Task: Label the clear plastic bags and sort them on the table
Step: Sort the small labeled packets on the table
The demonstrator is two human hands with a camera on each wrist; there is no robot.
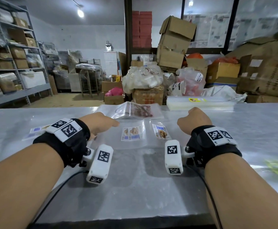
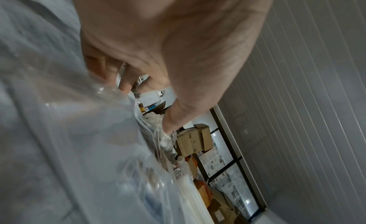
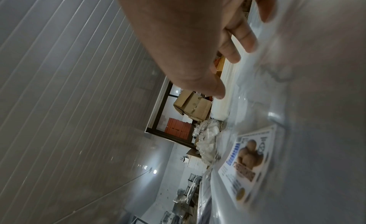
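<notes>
Lying flat at 12 o'clock from both hands, the thin clear plastic bag (image 1: pixel 131 138) is looking light and slippery. Left hand (image 1: pixel 100 125) is touching its edge; right hand (image 1: pixel 195 120) is hanging loose, holding nothing.

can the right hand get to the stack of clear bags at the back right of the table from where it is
Probably yes: the right hand hovers open just short of the stack of clear bags, with only bare table between them.

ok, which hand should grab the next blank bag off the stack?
Probably the right hand: it hovers open and empty just in front of the stack of clear bags. The left hand is busy on the labelled bag.
</notes>
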